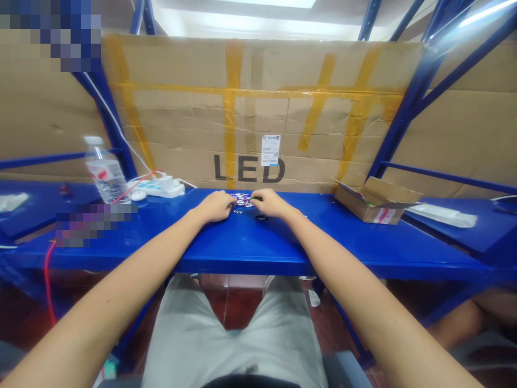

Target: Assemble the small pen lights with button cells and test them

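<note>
My left hand (216, 206) rests on the blue table with its fingers curled in. A small dark tip shows at the fingers, too small to name. My right hand (272, 202) is closed in a pinch, and a thin greenish piece sticks out by its fingertips. Between both hands lies a cluster of shiny purple and silver pieces (243, 200), partly covered by the fingers. A few tiny pale bits (238, 212) lie just in front of it. Below my right hand sits a small black object (262, 217), its kind unclear.
An open cardboard box (377, 202) stands at the right on the blue table (242, 242). At left are a plastic water bottle (105, 172), a white power strip (155, 186) and a red cable (48, 285). A large cardboard sheet (181, 124) closes off the back.
</note>
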`<action>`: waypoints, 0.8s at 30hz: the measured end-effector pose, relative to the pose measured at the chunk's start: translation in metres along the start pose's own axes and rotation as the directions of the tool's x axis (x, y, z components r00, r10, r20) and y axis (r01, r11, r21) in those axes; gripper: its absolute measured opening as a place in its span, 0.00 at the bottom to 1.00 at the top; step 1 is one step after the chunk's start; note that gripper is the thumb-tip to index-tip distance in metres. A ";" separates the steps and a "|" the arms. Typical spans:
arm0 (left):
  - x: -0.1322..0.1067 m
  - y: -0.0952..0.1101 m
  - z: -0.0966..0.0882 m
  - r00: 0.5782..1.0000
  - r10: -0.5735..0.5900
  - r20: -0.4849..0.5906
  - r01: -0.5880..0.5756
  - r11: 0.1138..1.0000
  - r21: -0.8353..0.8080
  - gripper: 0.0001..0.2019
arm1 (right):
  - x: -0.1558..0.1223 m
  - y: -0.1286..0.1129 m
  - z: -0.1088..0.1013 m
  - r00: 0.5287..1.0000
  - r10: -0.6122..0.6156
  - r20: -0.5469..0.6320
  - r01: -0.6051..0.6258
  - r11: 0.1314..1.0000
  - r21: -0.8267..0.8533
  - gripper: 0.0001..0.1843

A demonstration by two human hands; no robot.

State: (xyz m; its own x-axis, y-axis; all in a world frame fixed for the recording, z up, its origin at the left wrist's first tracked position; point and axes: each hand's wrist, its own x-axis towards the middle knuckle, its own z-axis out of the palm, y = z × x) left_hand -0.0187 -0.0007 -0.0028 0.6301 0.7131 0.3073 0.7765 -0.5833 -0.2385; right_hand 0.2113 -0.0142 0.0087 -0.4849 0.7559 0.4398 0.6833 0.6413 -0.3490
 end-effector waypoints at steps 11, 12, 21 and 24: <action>0.020 0.012 0.001 0.974 0.226 0.008 -0.225 0.961 0.163 0.13 | -0.002 -0.003 -0.003 1.000 -0.002 -0.004 0.002 1.000 0.001 0.11; 0.020 0.012 0.001 0.973 0.229 0.007 -0.227 0.959 0.167 0.13 | -0.002 -0.003 -0.004 1.000 -0.002 -0.003 0.002 1.000 0.007 0.11; 0.022 0.013 0.002 0.974 0.225 0.002 -0.221 0.955 0.198 0.12 | -0.001 -0.003 -0.002 1.000 -0.002 0.006 0.002 1.000 0.007 0.11; 0.023 0.013 0.004 0.976 0.216 0.015 -0.215 0.955 0.206 0.12 | -0.001 -0.003 -0.002 1.000 0.000 0.009 0.000 1.000 0.010 0.11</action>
State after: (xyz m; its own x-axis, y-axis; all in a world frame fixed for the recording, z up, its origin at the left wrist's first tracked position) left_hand 0.0060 0.0091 -0.0024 0.7831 0.5760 0.2344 0.6080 -0.6301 -0.4830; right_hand 0.2112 -0.0170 0.0109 -0.4894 0.7572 0.4326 0.6779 0.6424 -0.3575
